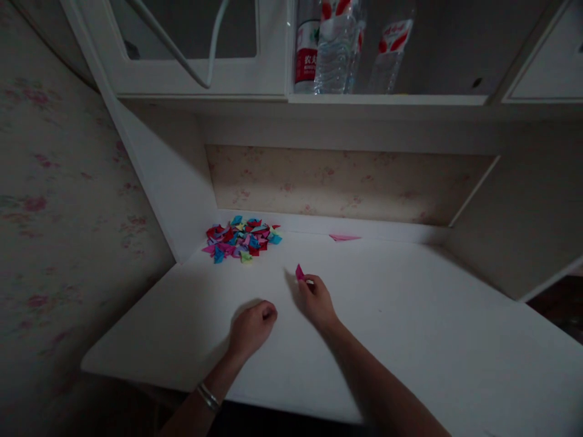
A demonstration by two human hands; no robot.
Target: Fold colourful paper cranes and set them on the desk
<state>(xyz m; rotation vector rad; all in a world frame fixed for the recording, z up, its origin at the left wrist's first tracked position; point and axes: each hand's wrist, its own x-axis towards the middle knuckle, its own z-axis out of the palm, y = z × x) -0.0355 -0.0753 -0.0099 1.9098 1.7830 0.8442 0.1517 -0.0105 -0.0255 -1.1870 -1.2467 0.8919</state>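
A small piece of folded magenta paper (299,272) stands up from the fingertips of my right hand (316,298), which pinches its lower end just above the white desk. My left hand (253,326) rests on the desk to the left, curled with thumb and fingers together; whether anything is inside the curl is hidden. A silver bracelet (209,396) circles the left wrist. Beyond the hands, at the back left, lies a heap of folded paper pieces (243,240) in red, blue, purple, pink and yellow-green.
A flat pink folded paper (345,237) lies at the desk's back edge. The white desk (410,340) meets a side panel at left. Overhead, a cabinet shelf (387,100) holds several plastic bottles (334,54), and a white cable (200,79) hangs in front of the cabinet.
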